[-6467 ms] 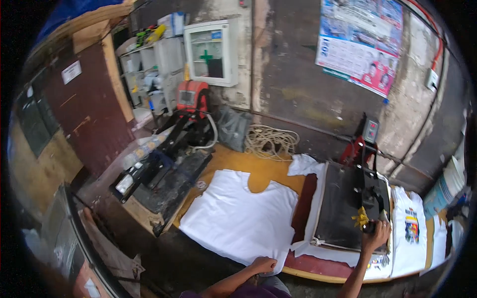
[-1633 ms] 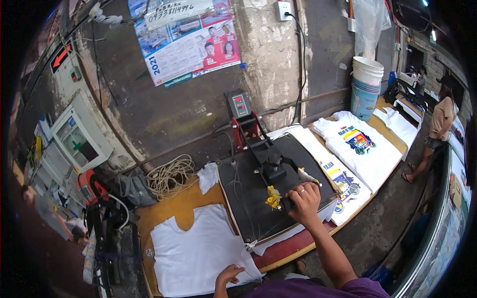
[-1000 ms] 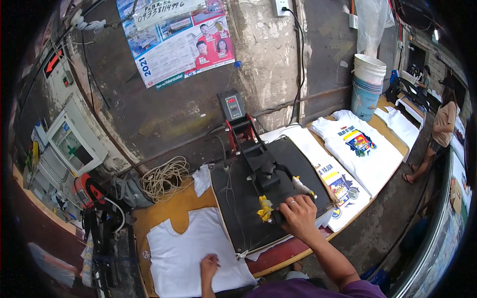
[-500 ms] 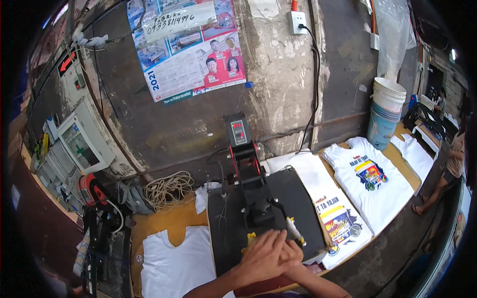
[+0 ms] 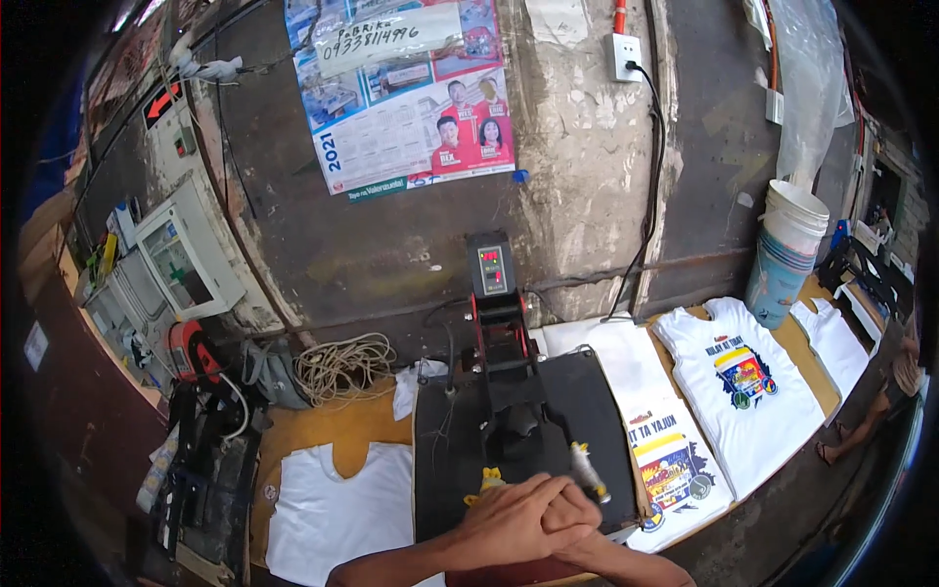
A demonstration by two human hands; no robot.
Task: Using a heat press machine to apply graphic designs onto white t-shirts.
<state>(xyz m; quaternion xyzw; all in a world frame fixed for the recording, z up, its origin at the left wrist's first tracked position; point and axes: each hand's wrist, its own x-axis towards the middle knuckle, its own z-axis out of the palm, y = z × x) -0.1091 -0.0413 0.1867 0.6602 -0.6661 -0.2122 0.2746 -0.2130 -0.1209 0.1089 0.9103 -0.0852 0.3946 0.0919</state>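
My left hand (image 5: 511,523) and my right hand (image 5: 572,517) are clasped together, fingers closed over one another. They are at the front of a black heat press (image 5: 514,421), over the middle of its handle. Yellow wrapping (image 5: 486,480) shows on the handle's left end, and a whitish wrapped grip (image 5: 588,473) sticks out beyond my right fingers. Whether my hands bear on the handle is hidden beneath them. A control box (image 5: 492,269) with a lit red display tops the press. Beside its dark platen lies a plain white sleeveless shirt (image 5: 342,509).
Printed white shirts (image 5: 745,377) and a printed white piece (image 5: 675,470) lie to the right. Stacked buckets (image 5: 782,254) stand behind them. Coiled rope (image 5: 342,367) and a red-and-black machine (image 5: 194,352) are at left. A power cord (image 5: 657,166) hangs down the wall. Another person's leg (image 5: 861,421) shows far right.
The whole view has shifted, so the wall and press appear farther right and lower. My hands stay clasped together, with the fingers slightly rearranged. The press and shirts have not visibly moved.
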